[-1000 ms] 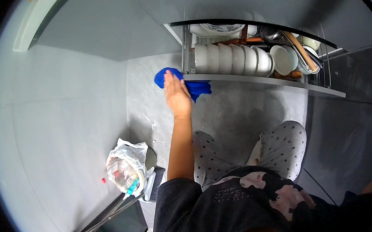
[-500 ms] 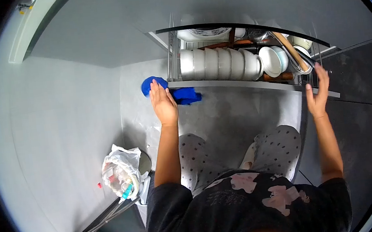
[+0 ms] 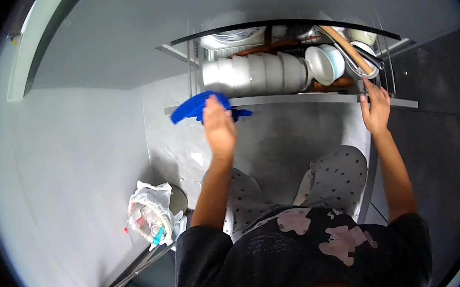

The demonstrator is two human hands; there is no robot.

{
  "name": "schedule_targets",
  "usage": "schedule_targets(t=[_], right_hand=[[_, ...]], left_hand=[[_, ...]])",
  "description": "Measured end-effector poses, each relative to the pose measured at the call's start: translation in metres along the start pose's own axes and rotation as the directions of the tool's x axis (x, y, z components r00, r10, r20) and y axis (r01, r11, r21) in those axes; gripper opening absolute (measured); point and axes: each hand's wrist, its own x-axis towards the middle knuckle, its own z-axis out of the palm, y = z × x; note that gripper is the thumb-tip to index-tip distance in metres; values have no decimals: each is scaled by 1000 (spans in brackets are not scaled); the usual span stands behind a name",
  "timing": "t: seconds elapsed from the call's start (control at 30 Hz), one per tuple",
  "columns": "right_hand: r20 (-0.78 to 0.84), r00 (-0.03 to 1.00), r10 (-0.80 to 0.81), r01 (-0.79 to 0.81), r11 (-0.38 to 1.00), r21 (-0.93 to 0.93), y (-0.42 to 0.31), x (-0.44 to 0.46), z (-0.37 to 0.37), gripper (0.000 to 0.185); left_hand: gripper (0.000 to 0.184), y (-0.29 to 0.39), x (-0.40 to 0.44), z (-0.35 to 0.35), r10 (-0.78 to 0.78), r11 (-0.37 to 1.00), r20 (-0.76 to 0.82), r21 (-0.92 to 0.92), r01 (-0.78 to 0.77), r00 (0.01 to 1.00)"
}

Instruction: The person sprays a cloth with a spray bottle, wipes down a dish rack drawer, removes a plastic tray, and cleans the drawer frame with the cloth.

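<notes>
My left hand (image 3: pixel 219 127) presses a blue cloth (image 3: pixel 190 108) over the top edge of the open drawer's front (image 3: pixel 298 99), near its left end. The cloth drapes over both sides of that edge. Further right, my right hand (image 3: pixel 376 108) rests with fingers apart on the same edge, its fingertips close to a wooden-handled utensil (image 3: pixel 345 49). Inside the drawer, a row of white bowls (image 3: pixel 256 74) stands on edge, with a small tilted bowl (image 3: pixel 319 65) at its right end.
A bin with a white plastic bag (image 3: pixel 152 198) stands on the floor at lower left, beside long-handled poles (image 3: pixel 124 280). Plates (image 3: pixel 235 36) lie at the drawer's back. My knees (image 3: pixel 338 172) are close to the drawer front.
My left hand and the cloth have come onto the drawer's front edge from its left end. My right hand has entered the view and come to rest on the edge.
</notes>
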Motion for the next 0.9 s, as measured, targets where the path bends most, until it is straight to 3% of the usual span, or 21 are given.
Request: schedule_targets(t=[0.17, 0.27, 0.33, 0.4, 0.47, 0.5, 0.53, 0.57, 0.63, 0.7, 0.8, 0.87, 0.9], right_hand=[[-5, 999, 42, -42, 993, 107, 4, -2, -5, 45], [47, 996, 78, -84, 988, 128, 5, -3, -9, 46], [11, 999, 39, -41, 981, 190, 10, -3, -9, 46], [9, 998, 59, -59, 967, 246, 11, -5, -13, 46], [26, 993, 111, -114, 938, 327, 13, -9, -18, 45], [-58, 987, 150, -115, 912, 393, 10, -14, -24, 45], [-139, 971, 193, -111, 884, 454, 5, -21, -30, 45], [-168, 952, 257, -127, 828, 547, 0, -29, -34, 43], [-198, 940, 279, -147, 852, 503, -8, -47, -43, 41], [-220, 928, 299, -186, 887, 424, -22, -58, -50, 37], [-160, 938, 307, -202, 859, 470, -46, -60, -49, 33], [-135, 972, 191, -117, 898, 423, -56, -52, -28, 36], [-103, 978, 182, -125, 905, 407, -64, -44, -17, 38]], left_hand=[[35, 91, 3, 29, 276, 960, 170, -88, -264, 946], [37, 62, 6, 15, 283, 959, 145, -35, -281, 948], [40, 39, 7, 2, 149, 988, 126, 23, -153, 981], [42, 56, 4, 11, 188, 980, 106, 40, -193, 977], [43, 101, 3, 27, 282, 955, 138, -138, -264, 949], [44, 118, -4, 48, 345, 938, 207, -49, -342, 916], [44, 143, -2, 60, 379, 925, 291, -89, -370, 878], [44, 173, 3, 65, 411, 908, 256, -203, -367, 875], [42, 219, 4, 85, 505, 852, 228, -287, -438, 833], [42, 252, 7, 86, 480, 851, 211, -347, -393, 852], [42, 253, 12, 79, 448, 848, 224, -414, -332, 866], [42, 244, 19, 68, 470, 820, 303, -498, -283, 829], [35, 239, 18, 70, 391, 774, 309, -619, -128, 867]])
